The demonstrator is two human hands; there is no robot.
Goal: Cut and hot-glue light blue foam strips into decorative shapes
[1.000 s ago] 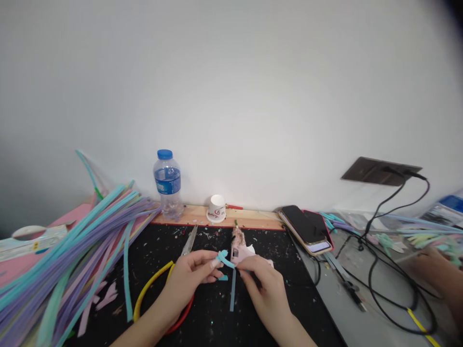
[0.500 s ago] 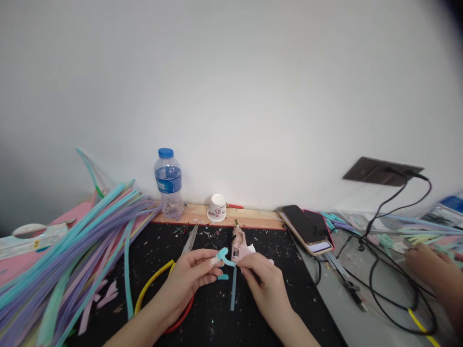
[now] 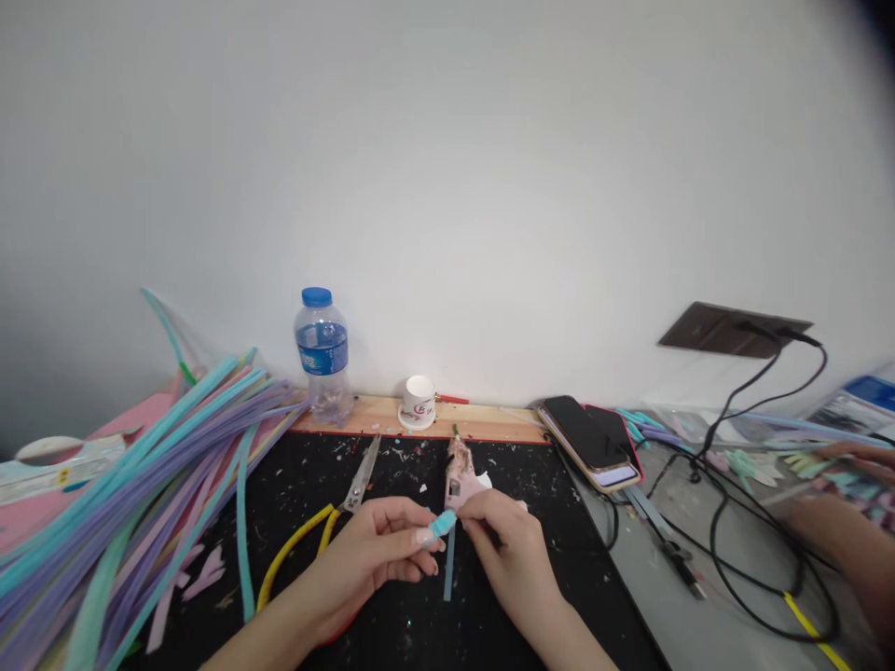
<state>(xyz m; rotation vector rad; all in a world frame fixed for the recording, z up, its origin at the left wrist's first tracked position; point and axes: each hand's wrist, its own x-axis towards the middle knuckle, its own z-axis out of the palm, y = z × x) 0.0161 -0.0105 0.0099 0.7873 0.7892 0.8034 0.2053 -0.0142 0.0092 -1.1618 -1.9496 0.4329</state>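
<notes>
My left hand (image 3: 392, 550) pinches a short, coiled turquoise chenille strip (image 3: 442, 525) between thumb and fingers. Against its other end press the fingertips of my right hand (image 3: 507, 540), closed in a pinch. Just behind the hands lies a pale pink glue gun (image 3: 460, 480), stained brown towards its nozzle. A translucent glue stick (image 3: 449, 564) runs from it towards me. Scissors (image 3: 362, 475) with yellow-lined handles lie beside my left hand, which covers part of them.
Pastel chenille stems (image 3: 174, 494) are heaped at the left. A water bottle (image 3: 323, 359) and paper cup (image 3: 418, 403) stand by the wall. Phones (image 3: 591, 438) and black cables (image 3: 720, 550) lie at the right, near another person's hand (image 3: 825, 522).
The turquoise strip's loose tail, which curved between my hands, now shows as a compact coil. My left hand has shifted slightly right and down. The other person's hands have moved.
</notes>
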